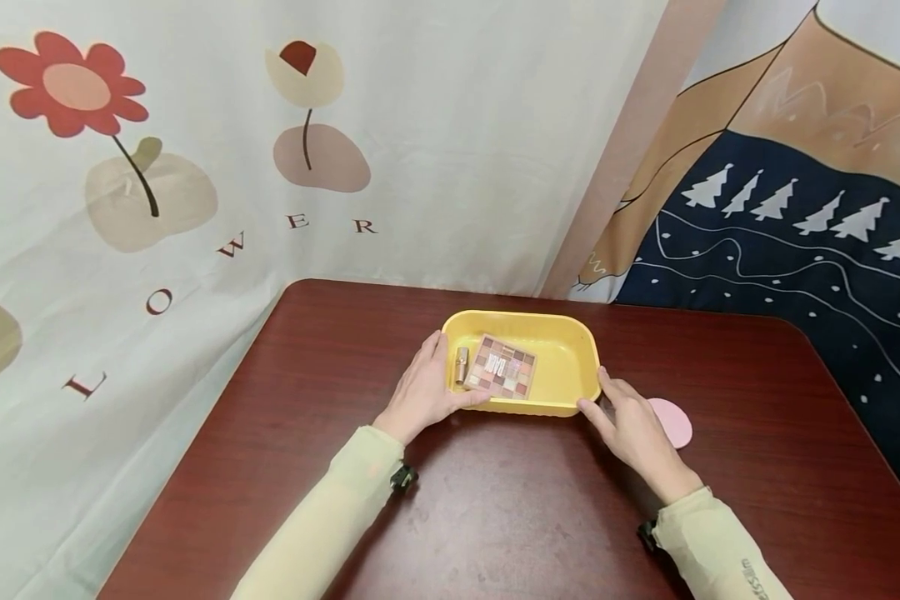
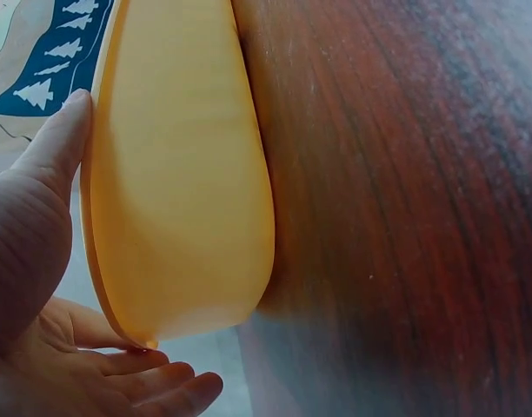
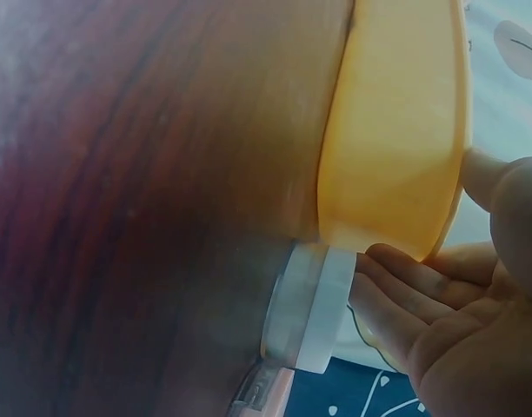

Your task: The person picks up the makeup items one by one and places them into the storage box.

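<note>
A yellow plastic tray (image 1: pixel 562 367) sits on the table with both hands at its ends. Inside, toward its left, lie an eyeshadow palette (image 1: pixel 501 367) and a small lipstick-like tube (image 1: pixel 461 365). My left hand (image 1: pixel 423 385) holds the left end, thumb along the near rim and fingers at the left side. At the near right corner, my right hand (image 1: pixel 630 421) holds the tray between thumb and fingers. In the right wrist view a short round jar with a pale lid (image 3: pixel 327 308) stands close by the right fingertips.
A pink round object (image 1: pixel 671 422) lies just beyond the right hand, partly hidden by it. The dark red wooden table (image 1: pixel 495 500) ends at a printed curtain (image 1: pixel 450 150) behind and another patterned cloth (image 1: pixel 780 225) at the right.
</note>
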{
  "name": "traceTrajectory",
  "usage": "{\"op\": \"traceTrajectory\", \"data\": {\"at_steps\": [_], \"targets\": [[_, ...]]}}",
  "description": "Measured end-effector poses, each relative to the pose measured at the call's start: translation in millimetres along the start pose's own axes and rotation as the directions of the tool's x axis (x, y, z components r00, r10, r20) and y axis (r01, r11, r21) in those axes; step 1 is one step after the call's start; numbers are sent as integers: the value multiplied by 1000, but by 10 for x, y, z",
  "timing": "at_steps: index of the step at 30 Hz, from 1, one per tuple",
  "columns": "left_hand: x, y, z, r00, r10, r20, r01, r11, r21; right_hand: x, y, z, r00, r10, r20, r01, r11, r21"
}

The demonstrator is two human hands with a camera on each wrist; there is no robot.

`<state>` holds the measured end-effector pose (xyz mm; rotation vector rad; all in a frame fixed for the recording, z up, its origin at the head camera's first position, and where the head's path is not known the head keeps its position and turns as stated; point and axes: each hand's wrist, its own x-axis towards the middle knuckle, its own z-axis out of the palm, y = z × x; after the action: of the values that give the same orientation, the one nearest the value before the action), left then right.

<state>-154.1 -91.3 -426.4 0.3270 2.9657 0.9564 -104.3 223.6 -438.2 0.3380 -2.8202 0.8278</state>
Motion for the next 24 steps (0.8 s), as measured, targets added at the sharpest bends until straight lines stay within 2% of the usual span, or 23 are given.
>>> {"op": "traceTrajectory", "data": {"at_steps": [6,16,24], "targets": [[13,8,8,1000,-14,12,14,999,37,-13,30,-61,1000,-4,14,4,1000,-1],[3,20,-10,1000,5,3,-5,998,67,-97,175,-267,999,34,0,-34,998,-51],[-5,29,-16,1000,10,-2,-10,997,74,-177,290,-295,998,51,42,-48,996,-76]]}}
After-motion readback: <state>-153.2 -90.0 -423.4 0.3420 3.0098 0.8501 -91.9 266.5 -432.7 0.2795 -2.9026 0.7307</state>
